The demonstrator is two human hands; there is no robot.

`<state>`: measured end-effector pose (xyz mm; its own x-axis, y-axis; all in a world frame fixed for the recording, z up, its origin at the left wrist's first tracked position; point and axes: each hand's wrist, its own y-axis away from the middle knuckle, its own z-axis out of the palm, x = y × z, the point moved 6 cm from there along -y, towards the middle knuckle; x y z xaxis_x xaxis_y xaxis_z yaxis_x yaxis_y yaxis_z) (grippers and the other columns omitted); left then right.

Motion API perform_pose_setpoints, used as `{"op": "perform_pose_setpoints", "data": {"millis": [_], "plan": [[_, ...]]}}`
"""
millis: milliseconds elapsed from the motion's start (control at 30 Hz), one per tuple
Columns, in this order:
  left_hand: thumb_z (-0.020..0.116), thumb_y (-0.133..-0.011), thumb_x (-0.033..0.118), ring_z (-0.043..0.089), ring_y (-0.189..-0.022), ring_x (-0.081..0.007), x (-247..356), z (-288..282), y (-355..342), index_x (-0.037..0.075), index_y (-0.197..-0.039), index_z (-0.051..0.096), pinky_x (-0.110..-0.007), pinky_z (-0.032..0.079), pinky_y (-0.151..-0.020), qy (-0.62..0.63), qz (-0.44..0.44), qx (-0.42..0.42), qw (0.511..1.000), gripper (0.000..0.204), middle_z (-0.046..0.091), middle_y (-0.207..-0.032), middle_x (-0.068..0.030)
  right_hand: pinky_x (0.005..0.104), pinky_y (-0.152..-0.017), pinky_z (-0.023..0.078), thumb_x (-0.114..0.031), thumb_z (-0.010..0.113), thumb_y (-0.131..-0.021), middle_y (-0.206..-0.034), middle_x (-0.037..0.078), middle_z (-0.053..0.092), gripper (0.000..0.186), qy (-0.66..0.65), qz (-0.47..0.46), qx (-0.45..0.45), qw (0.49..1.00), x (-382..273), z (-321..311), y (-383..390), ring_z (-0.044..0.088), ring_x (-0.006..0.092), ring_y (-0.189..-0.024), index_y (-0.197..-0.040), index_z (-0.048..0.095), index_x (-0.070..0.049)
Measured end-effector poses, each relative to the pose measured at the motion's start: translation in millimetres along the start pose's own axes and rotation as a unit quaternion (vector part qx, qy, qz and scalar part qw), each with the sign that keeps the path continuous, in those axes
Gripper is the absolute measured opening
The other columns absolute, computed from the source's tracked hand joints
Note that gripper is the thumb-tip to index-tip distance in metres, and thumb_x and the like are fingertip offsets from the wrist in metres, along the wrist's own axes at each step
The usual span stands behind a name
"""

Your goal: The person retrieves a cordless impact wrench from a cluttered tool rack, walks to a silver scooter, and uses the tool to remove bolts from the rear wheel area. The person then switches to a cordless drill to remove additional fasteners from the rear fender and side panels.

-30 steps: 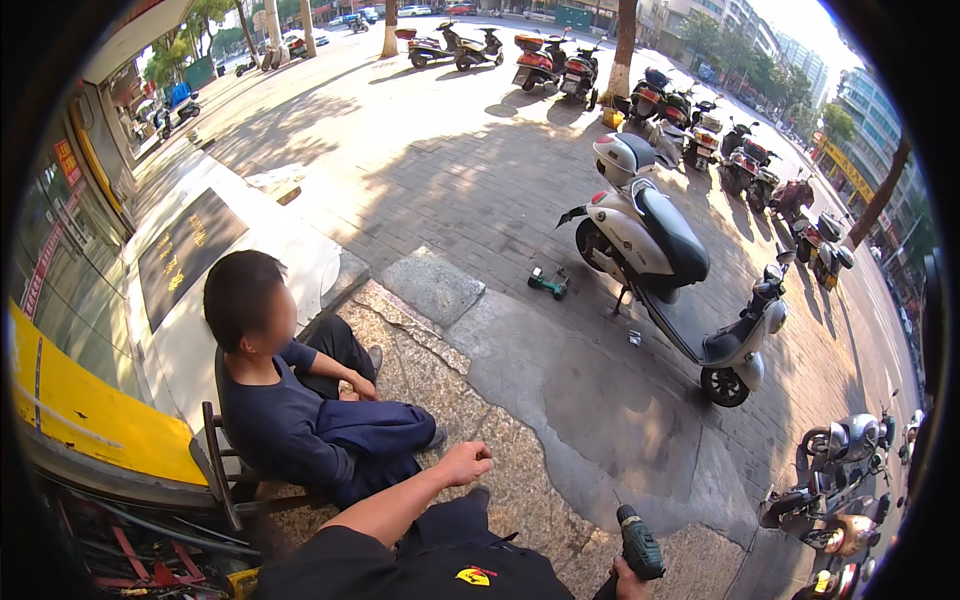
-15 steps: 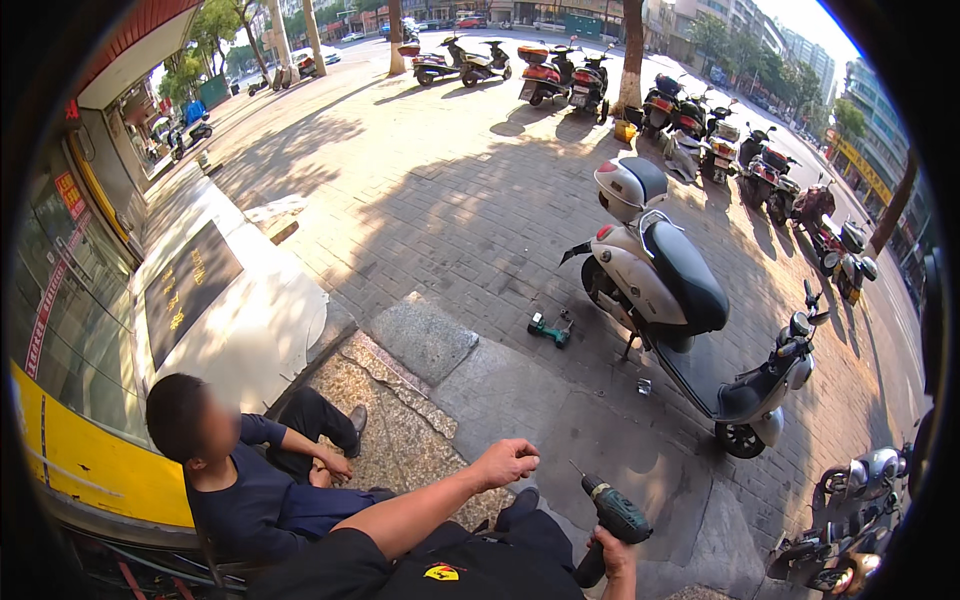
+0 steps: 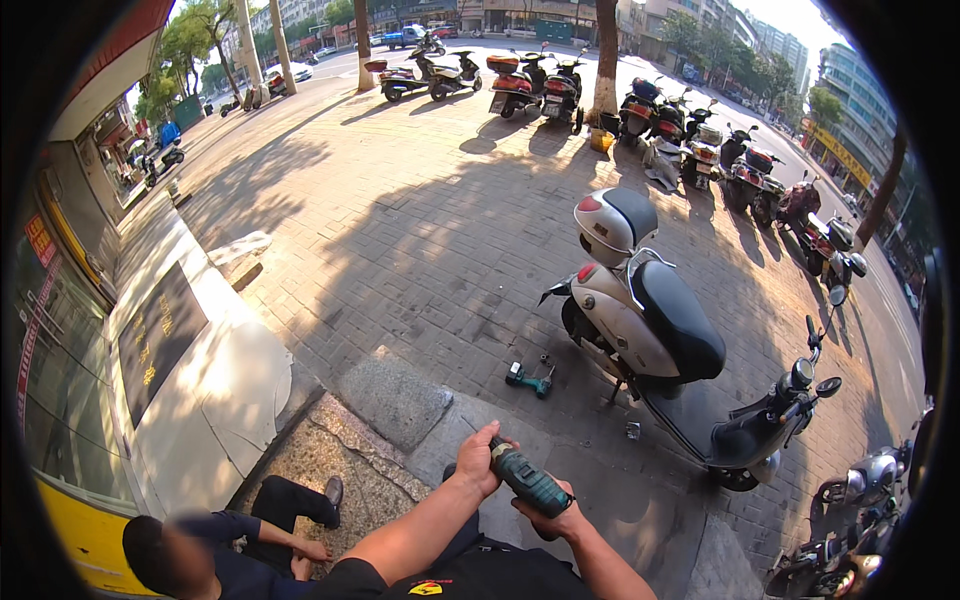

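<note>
Shaded brick pavement (image 3: pixel 430 270) stretches beneath a silver scooter (image 3: pixel 625 320); near me, a green drill (image 3: pixel 530 483) sits before a black shirt (image 3: pixel 505 572), left hand (image 3: pixel 478 460) wrapped around its front, right hand (image 3: pixel 557 516) clasping its rear.

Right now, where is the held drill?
In the head view's lower centre, the drill is held between left grip and right grip, below the green tool.

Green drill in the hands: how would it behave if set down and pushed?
The green drill looks hard-cased, so likely stiff. It narrows toward the left hand, so that end is probably lighter. Its rounded body may rock if nudged.
</note>
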<state>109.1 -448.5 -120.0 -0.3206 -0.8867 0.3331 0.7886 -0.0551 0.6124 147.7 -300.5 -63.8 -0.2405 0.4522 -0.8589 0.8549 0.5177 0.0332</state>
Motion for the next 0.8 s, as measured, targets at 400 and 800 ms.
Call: {"op": "perform_pose_setpoints", "data": {"millis": [400,800], "plan": [[0.061,-0.089,0.017,0.063,-0.073,-0.0265,150.0,68.8,-156.3,0.005,-0.083,0.055,-0.045,0.055,-0.069,-0.051,0.016,-0.025,0.998,0.015,0.059,-0.079,-0.0114,0.0416,-0.075,0.052,-0.025,0.077,-0.076,-0.092,0.017,0.067,0.035,0.034,-0.007,0.055,0.998,0.1,-16.3,-214.9,0.065,0.0379,-0.087,-0.101,0.061,-0.008],[0.059,-0.085,0.012,0.062,-0.064,-0.0260,267.2,126.5,-286.5,0.005,-0.080,0.054,-0.045,0.057,-0.062,-0.142,0.109,-0.022,0.984,0.010,0.059,-0.072,-0.0120,0.0462,-0.074,0.048,-0.027,0.062,-0.082,-0.089,0.018,0.065,0.026,0.044,-0.014,0.049,0.998,47.7,-38.5,-397.0,0.062,0.0409,-0.090,-0.098,0.054,-0.008]]}}
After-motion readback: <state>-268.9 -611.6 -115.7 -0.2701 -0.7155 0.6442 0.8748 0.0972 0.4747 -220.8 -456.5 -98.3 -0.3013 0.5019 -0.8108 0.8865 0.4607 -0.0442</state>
